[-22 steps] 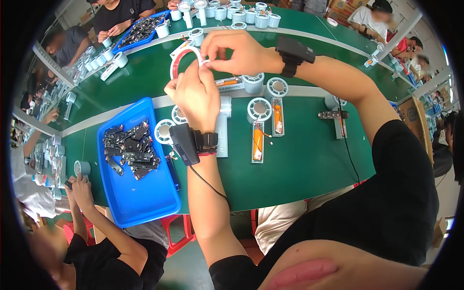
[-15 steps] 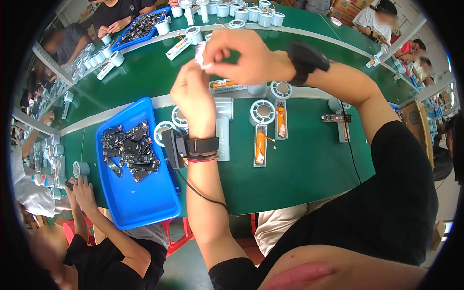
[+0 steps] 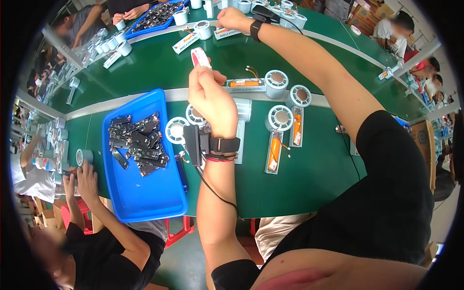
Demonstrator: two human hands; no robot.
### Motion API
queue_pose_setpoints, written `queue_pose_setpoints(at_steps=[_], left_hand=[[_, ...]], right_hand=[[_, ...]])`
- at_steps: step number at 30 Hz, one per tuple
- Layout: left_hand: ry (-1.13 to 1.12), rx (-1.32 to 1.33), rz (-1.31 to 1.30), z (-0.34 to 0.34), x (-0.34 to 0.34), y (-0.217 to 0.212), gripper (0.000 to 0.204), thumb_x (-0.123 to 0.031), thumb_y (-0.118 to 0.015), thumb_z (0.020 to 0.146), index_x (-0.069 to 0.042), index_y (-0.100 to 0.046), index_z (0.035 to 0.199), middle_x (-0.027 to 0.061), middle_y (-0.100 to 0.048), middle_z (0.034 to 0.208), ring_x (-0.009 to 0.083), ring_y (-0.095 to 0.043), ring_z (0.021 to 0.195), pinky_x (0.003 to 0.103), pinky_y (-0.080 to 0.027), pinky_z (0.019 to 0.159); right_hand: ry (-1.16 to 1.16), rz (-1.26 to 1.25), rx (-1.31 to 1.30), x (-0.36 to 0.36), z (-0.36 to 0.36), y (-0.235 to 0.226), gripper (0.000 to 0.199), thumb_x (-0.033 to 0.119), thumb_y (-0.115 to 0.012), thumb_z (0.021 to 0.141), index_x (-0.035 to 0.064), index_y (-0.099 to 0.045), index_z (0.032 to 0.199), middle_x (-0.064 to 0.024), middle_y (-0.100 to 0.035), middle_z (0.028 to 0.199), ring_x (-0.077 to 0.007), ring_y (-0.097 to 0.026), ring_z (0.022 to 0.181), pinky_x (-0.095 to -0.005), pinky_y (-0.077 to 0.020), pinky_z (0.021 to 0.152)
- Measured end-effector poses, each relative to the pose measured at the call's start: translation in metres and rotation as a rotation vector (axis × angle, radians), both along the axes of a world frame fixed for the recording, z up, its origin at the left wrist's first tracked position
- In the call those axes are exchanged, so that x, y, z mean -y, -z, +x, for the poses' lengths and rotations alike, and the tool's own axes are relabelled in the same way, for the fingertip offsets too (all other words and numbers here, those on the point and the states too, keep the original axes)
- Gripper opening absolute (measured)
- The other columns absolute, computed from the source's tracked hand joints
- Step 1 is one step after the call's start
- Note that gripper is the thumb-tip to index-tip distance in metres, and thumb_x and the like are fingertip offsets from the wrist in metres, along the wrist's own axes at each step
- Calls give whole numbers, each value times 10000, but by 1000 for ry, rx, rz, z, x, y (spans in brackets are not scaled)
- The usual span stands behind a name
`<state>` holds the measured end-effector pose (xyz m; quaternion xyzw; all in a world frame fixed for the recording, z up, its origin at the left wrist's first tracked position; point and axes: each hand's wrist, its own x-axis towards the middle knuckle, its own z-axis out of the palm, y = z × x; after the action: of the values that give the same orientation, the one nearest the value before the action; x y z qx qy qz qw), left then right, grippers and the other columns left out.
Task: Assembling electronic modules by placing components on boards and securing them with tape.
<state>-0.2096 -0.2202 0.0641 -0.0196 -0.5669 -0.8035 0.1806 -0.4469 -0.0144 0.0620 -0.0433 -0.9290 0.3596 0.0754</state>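
Observation:
My left hand [image 3: 212, 99] is raised over the middle of the table. Its closed fingers grip a small white-and-pink roll of stickers or tape [image 3: 199, 57]; which of the two I cannot tell. Stretched to the far side, my right hand [image 3: 234, 20] has its fingers bunched together; anything in them is hidden. Just under it lies a pale handheld fan's open handle [image 3: 226, 33], partly covered by the hand. Nearer me, another open fan handle with an orange battery [image 3: 244, 83] lies on the rail, its round head [image 3: 276, 82] at the right end.
A blue tray [image 3: 140, 203] of black circuit boards [image 3: 140, 140] stands to the left. Two more open fans with orange batteries [image 3: 274, 151] lie right of my left forearm. A co-worker's hands [image 3: 82, 181] work at the lower left. Black cables run from my wrist devices.
My right hand has left the roll and moved far and right, to the fan handle across the table. My left hand still holds the roll, which now shows more fully.

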Motion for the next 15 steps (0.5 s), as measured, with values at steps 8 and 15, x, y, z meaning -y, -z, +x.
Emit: queue_pose_setpoints(at_steps=[8, 15], left_hand=[[-52, 65, -37, 1, 29, 17, 296, -205, -488, 1010, 25, -666, 1063, 25, -602, 698, 96, -520, 658, 269, -401, 622], [72, -27, 80, 2, -21, -10, 253, -185, -515, 1013, 23, -658, 1019, 35, -629, 714, 101, -542, 674, 264, -435, 636]], right_hand=[[-132, 338, 282, 54, -63, 64, 462, 114, -764, 733, 34, -636, 1169, -116, -681, 935, -216, -688, 698, -339, -555, 690], [-281, 1222, -537, -77, -93, 47, 240, 281, -652, 806, 93, -719, 673, -134, -640, 710, -323, -630, 684, -476, -488, 610]])
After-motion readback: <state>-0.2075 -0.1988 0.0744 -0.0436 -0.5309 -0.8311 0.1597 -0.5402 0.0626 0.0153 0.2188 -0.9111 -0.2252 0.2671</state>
